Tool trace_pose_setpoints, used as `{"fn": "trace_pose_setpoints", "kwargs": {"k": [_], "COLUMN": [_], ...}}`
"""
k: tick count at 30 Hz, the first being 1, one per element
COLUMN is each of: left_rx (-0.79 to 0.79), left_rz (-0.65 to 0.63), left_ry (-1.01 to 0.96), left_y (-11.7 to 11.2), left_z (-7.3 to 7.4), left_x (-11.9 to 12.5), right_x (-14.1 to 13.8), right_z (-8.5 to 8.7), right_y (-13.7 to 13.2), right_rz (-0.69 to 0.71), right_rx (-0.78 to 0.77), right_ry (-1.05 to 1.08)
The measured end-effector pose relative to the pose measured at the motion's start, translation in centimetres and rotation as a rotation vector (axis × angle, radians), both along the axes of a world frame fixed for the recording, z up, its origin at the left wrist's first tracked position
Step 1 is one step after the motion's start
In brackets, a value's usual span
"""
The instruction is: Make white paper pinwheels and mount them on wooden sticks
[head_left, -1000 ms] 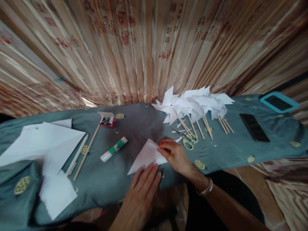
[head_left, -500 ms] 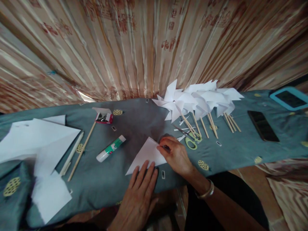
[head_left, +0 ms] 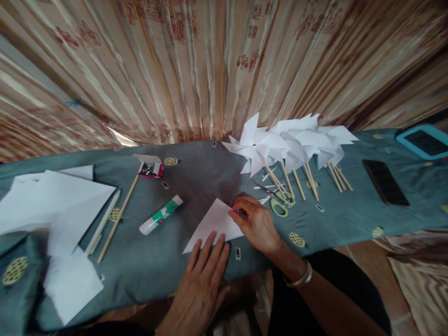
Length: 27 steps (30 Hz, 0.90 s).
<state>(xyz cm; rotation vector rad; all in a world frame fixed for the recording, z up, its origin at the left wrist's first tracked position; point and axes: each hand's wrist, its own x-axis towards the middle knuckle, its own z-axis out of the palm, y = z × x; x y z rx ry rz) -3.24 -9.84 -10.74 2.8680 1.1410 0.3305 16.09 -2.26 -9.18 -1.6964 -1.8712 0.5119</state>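
Note:
A white paper folded into a triangle [head_left: 213, 223] lies on the grey-blue cloth in front of me. My left hand [head_left: 205, 273] rests flat on its near edge with the fingers stretched out. My right hand [head_left: 255, 224] sits at the triangle's right corner, fingertips pinched together there on the paper's edge. A bracelet is on my right wrist. Green-handled scissors [head_left: 280, 204] lie just right of my right hand.
Several white paper pinwheels [head_left: 290, 142] on wooden sticks lie at the back right. A glue stick [head_left: 160, 215], a small red box [head_left: 151, 169], a wooden stick [head_left: 117, 219] and loose white sheets [head_left: 52, 200] lie to the left. A black phone [head_left: 385, 182] and a blue-cased tablet [head_left: 422, 140] lie far right.
The view has shifted a little. My right fingers have worked along the triangle's right corner while my left hand stayed flat on the paper.

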Motion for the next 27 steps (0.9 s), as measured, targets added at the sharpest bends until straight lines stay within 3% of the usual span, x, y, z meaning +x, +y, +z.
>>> {"fn": "trace_pose_setpoints", "kwargs": {"k": [15, 22, 27], "left_rx": [0.017, 0.044, 0.056], "left_rz": [0.008, 0.008, -0.006], "left_ry": [0.029, 0.049, 0.06], "left_y": [0.1, 0.1, 0.2], "left_z": [0.0, 0.1, 0.1], "left_x": [0.2, 0.3, 0.3], "right_x": [0.0, 0.0, -0.6], "right_z": [0.0, -0.1, -0.2], "right_y": [-0.1, -1.8, -3.3], "right_rz": [0.012, 0.119, 0.166], "right_rx": [0.009, 0.197, 0.204], "right_ry": [-0.063, -0.213, -0.243]}}
